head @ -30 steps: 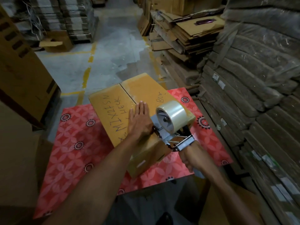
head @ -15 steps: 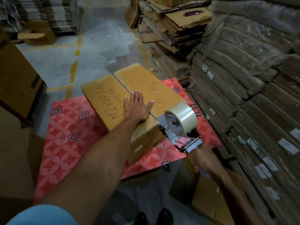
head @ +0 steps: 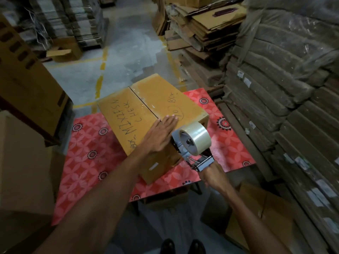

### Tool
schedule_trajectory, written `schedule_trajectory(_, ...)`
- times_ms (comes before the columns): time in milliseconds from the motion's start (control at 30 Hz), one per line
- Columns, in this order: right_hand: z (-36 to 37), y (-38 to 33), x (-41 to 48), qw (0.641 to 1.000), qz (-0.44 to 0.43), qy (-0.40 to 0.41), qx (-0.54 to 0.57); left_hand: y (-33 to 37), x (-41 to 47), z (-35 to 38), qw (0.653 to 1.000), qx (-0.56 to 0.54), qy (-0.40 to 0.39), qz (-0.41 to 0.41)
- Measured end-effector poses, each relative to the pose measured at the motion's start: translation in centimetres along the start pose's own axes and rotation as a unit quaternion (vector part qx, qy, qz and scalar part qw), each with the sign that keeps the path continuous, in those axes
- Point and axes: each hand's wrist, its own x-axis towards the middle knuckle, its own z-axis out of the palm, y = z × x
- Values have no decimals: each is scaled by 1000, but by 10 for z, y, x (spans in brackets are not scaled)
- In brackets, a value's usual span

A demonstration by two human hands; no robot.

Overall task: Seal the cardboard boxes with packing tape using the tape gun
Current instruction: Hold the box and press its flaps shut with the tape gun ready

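The left hand point(head: 161, 133) lies flat on the cardboard box point(head: 156, 96) on the red table point(head: 88, 143), and the right hand point(head: 213, 174) grips the tape gun point(head: 192, 143) at the box's 5 o'clock end, where a tilted pull could drag tape off the seam point(head: 143, 103).

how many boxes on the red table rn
1: the handwritten cardboard box on the red table, under the flat left hand; the right hand holds the tape gun at its near end. Other cartons sit on the floor.
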Motion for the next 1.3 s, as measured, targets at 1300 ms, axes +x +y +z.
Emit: schedule_trajectory(1300, -85, 30, 121, 949, 81, 254, -167, -1, -7, -15, 967, -105, 130, -192)
